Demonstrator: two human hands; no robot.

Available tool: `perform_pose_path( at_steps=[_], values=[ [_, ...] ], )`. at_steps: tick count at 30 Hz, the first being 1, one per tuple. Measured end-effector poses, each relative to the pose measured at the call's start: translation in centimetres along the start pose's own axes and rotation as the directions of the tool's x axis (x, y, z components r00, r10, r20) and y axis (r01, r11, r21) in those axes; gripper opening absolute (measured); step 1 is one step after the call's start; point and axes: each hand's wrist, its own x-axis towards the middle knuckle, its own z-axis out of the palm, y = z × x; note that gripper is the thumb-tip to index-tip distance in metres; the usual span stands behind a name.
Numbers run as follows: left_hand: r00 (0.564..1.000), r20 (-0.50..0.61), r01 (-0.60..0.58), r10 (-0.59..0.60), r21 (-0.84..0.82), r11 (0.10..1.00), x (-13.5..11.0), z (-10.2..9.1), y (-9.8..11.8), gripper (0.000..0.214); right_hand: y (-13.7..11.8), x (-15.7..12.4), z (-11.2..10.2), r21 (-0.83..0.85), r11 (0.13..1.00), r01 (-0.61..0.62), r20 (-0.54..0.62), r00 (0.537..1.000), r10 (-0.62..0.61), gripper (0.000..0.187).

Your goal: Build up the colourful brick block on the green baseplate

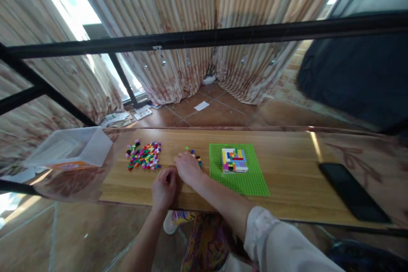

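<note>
My left hand (164,189) rests at the near edge of the board, its fingers curled into a loose fist; whatever may be inside is hidden. Just right of it, my right hand (188,168) is low over the wood with its fingers bent and close together, their tips too small to make out. Beyond and beside that hand lies a small group of toy bricks (198,159), partly covered by it. A green baseplate (255,178) lies to the right, bearing a low block of multicoloured bricks (234,160). Left of both hands spreads a pile of loose bricks (145,156).
A clear plastic box (79,146) stands at the left end of the table. On the right lies a black phone-like slab (353,191). A dark metal bar (204,39) crosses beyond the wooden board (290,170). Curtains hang behind, with papers on the floor.
</note>
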Motion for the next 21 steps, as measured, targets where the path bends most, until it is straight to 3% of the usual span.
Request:
perform_pose_path(
  at_steps=[3,4,7,11,13,16,21],
  values=[
    [1.0,-0.007,-0.01,0.01,0.029,1.0,0.1,0.0,-0.1,0.024,0.7,-2.7,-2.9,0.086,0.995,-0.054,-0.085,0.994,0.061,0.022],
    [1.0,-0.013,-0.014,0.015,0.038,0.999,0.1,0.1,-0.2,0.025,1.3,-4.0,-4.1,0.217,0.975,-0.055,-0.169,0.981,0.093,0.023],
    [1.0,-0.018,-0.022,0.023,0.059,0.998,0.2,0.2,-0.6,0.027,4.9,-8.3,-7.5,0.503,0.864,-0.033,-0.399,0.878,0.265,0.019],
    [1.0,-0.006,-0.014,0.015,0.084,0.996,0.3,0.3,-0.9,0.029,12.6,-11.7,-9.6,0.675,0.704,-0.222,-0.388,0.705,0.594,0.019],
    [1.0,-0.007,-0.014,0.015,0.092,0.996,0.3,0.3,-0.9,0.029,15.8,-12.0,-9.6,0.712,0.649,-0.268,-0.345,0.672,0.656,0.02],
    [1.0,-0.016,-0.019,0.021,0.112,0.993,0.4,0.3,-0.9,0.029,18.5,-11.4,-9.0,0.718,0.641,-0.27,-0.281,0.731,0.622,0.021],
    [0.999,-0.016,-0.044,0.047,0.134,0.99,0.5,0.2,-1.1,0.029,18.8,-10.6,-7.8,0.728,0.635,-0.259,-0.211,0.797,0.566,0.017]
  ],
)
